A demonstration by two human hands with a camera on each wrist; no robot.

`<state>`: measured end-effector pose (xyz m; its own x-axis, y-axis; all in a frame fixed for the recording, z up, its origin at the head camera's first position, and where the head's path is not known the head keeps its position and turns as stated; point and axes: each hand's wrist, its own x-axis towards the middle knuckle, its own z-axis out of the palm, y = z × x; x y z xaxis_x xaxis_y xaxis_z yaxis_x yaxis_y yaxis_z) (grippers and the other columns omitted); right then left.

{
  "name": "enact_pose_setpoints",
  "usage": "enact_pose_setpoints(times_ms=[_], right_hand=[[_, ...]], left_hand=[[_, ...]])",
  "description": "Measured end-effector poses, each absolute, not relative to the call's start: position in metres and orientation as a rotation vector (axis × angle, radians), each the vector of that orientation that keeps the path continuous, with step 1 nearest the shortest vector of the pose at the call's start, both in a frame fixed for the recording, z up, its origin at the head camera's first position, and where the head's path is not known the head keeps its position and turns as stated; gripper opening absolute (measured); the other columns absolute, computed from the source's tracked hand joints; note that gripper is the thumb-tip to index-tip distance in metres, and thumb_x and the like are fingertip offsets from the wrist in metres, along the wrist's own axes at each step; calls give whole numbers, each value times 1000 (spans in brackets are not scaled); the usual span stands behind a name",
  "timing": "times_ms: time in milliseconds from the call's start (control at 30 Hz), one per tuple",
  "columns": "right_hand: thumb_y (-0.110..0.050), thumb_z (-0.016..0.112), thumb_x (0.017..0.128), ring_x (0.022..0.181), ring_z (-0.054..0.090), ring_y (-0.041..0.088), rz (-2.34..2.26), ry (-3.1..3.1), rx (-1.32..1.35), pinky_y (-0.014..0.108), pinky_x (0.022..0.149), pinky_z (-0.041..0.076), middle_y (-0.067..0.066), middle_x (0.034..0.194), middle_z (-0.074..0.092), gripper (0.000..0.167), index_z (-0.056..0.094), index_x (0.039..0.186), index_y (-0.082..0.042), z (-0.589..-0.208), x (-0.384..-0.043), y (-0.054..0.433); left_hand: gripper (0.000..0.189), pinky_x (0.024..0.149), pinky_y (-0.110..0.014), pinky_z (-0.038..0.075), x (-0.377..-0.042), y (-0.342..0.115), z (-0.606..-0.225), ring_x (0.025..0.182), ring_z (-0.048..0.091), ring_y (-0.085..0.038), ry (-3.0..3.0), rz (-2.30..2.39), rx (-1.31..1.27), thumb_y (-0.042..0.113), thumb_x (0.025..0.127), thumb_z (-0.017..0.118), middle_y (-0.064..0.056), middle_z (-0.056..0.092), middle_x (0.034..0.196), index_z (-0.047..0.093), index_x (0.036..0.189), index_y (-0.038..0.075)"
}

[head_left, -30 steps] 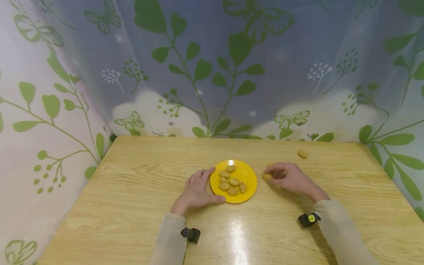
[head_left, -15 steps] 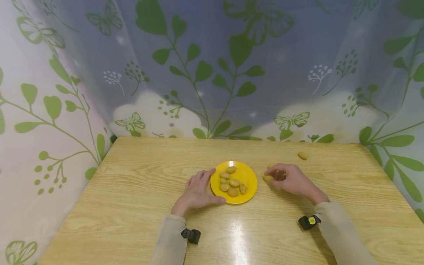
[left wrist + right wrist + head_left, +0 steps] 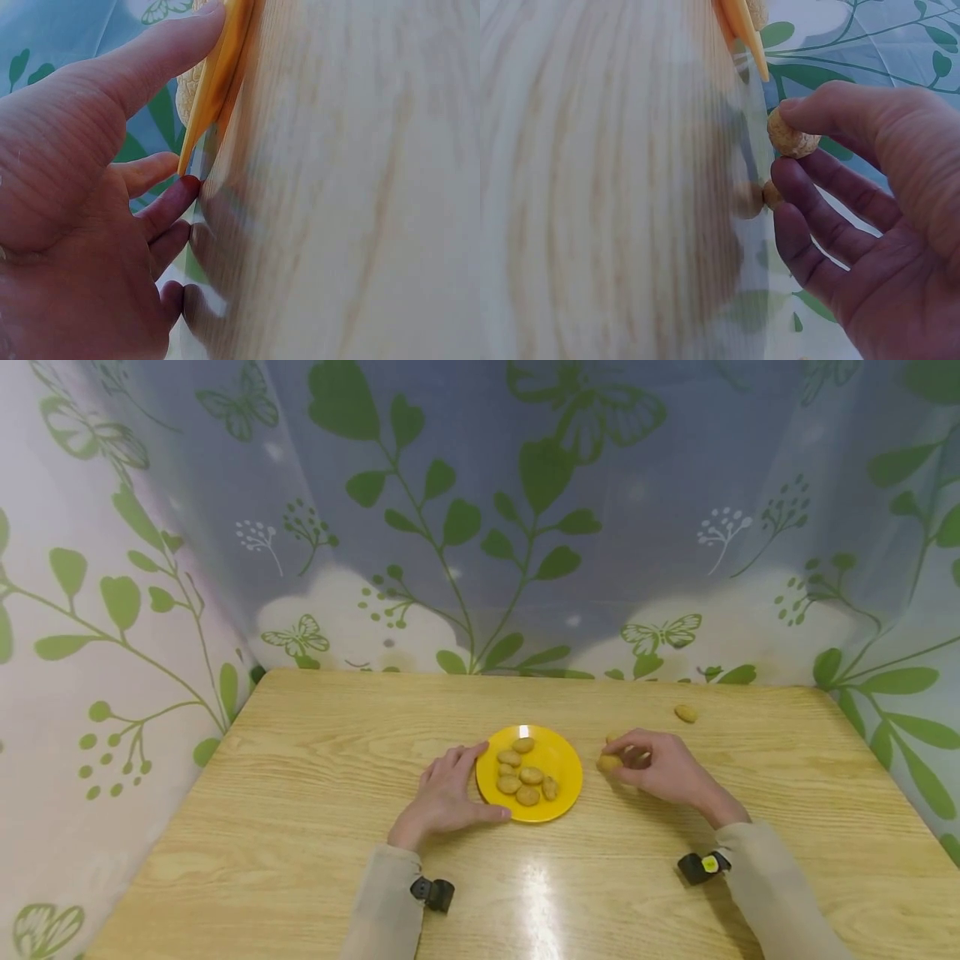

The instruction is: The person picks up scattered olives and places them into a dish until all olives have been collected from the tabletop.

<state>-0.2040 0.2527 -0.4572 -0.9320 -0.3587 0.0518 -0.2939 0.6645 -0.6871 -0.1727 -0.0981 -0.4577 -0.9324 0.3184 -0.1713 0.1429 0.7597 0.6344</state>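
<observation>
A yellow plate (image 3: 564,758) on the table bears several tan, oval walnuts (image 3: 531,775) with rough shells. My left hand (image 3: 441,793) spans the plate's left edge. In the left wrist view, its thumb lies along the plate's rim (image 3: 211,90), and the index fingertip meets the edge. To the right of the plate, my right hand (image 3: 663,768) pinches a walnut (image 3: 791,135) between thumb and fingers, low over the table. Another walnut (image 3: 771,193) sits beyond these fingers, mostly hidden by them in the head view.
A lone walnut (image 3: 686,713) lies toward the table's back right. The wooden table (image 3: 300,760) reaches back to a curtain (image 3: 480,552) printed with leaves and butterflies, which also hangs along both sides. A black camera is strapped to each wrist.
Hardly anything differs: the right hand, pinching the walnut, has shifted very slightly to the right. The left hand and the plate keep their places.
</observation>
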Motion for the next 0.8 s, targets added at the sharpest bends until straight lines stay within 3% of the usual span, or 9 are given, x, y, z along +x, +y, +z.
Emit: enact_pose_setpoints(times_ms=[400, 800], right_hand=[[-8, 78, 87, 91, 69, 17, -1174, 2811, -570, 23, 69, 59, 11, 120, 74, 26, 77, 111, -16, -457, -201, 250], [-8, 78, 88, 90, 69, 16, -1186, 2837, -634, 24, 74, 59, 2, 111, 76, 25, 77, 110, -19, -450, -199, 239]], left_hand=[[104, 126, -64, 15, -172, -98, -459, 150, 28, -44, 2687, 946, 359, 52, 79, 83, -18, 31, 164, 30, 162, 20], [104, 126, -64, 15, -172, -98, -458, 150, 28, -44, 2686, 952, 358, 51, 78, 84, -18, 31, 164, 30, 162, 20]])
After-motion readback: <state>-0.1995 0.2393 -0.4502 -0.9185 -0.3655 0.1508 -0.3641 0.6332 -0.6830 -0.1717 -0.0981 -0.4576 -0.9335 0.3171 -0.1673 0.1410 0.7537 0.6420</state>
